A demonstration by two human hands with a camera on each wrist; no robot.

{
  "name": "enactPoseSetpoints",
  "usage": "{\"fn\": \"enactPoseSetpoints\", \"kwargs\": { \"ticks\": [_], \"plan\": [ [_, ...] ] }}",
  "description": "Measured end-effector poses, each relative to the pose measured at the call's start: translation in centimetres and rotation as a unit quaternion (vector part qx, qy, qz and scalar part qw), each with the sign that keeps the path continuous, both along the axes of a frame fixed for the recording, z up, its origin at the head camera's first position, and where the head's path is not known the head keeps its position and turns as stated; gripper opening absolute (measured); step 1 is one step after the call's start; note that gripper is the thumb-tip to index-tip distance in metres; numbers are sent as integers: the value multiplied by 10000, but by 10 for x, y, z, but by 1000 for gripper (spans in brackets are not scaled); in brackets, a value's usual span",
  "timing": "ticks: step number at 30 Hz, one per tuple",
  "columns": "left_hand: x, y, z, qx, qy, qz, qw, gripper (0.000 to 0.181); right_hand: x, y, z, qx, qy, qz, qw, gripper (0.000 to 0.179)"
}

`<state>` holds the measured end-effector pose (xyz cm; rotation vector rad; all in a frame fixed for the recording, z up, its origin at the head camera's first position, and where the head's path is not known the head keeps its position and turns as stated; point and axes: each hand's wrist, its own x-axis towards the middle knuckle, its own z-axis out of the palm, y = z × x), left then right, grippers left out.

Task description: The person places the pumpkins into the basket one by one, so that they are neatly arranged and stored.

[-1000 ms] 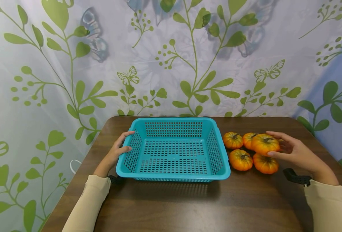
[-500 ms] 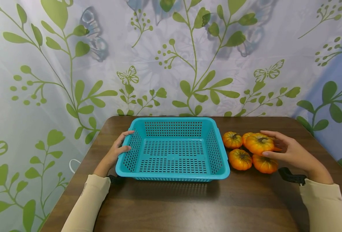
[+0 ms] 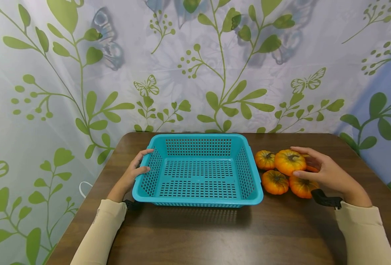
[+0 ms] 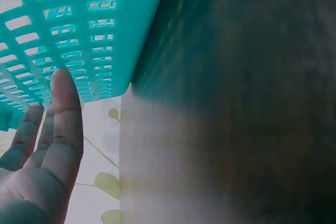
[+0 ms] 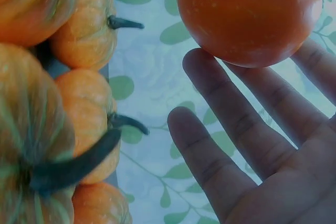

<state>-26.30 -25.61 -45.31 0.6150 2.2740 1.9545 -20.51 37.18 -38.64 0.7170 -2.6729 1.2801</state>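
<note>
My left hand (image 3: pixel 133 173) grips the left rim of a turquoise perforated basket (image 3: pixel 198 201). Seen from the left wrist, fingers (image 4: pixel 64 124) of that hand lie along the basket's outer wall. To the right, my right hand (image 3: pixel 331 173) holds a small orange pumpkin (image 3: pixel 289 162) between thumb and fingers, raised above several others. In the right wrist view the held pumpkin (image 5: pixel 247 14) sits at the fingertips, partly out of frame. Beneath and around it lie a pumpkin (image 3: pixel 265 160) beside the basket, a greenish-orange pumpkin (image 3: pixel 275 182) and another pumpkin (image 3: pixel 302 187); the rest are partly hidden.
Everything stands on a brown wooden table (image 3: pixel 195 239). A white curtain (image 3: pixel 182 73) with green leaf prints hangs right behind its far edge. Each wrist carries a black mount (image 3: pixel 328 200), and a white cable (image 3: pixel 82 188) shows past the table's left edge.
My right hand has moved left with the held pumpkin, which now covers the pumpkin behind it. The left hand and the basket have stayed in place.
</note>
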Motion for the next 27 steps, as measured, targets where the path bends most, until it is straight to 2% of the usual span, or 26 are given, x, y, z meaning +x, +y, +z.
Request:
{"fn": "enactPoseSetpoints", "kwargs": {
  "ticks": [12, 22, 27],
  "plan": [
    [0, 1, 0, 64, 50, -23, 10000, 68, -6, -18, 6, -121, 149, 224, 9996, 75],
    [-1, 0, -2, 92, 105, -33, 9999, 67, -12, -35, 8, -86, 51, 25, 9999, 74],
    [-1, 0, -2, 85, 163, -44, 9998, 67, -14, -43, 10, -124, 122, 110, 9998, 72]
  ]
}}
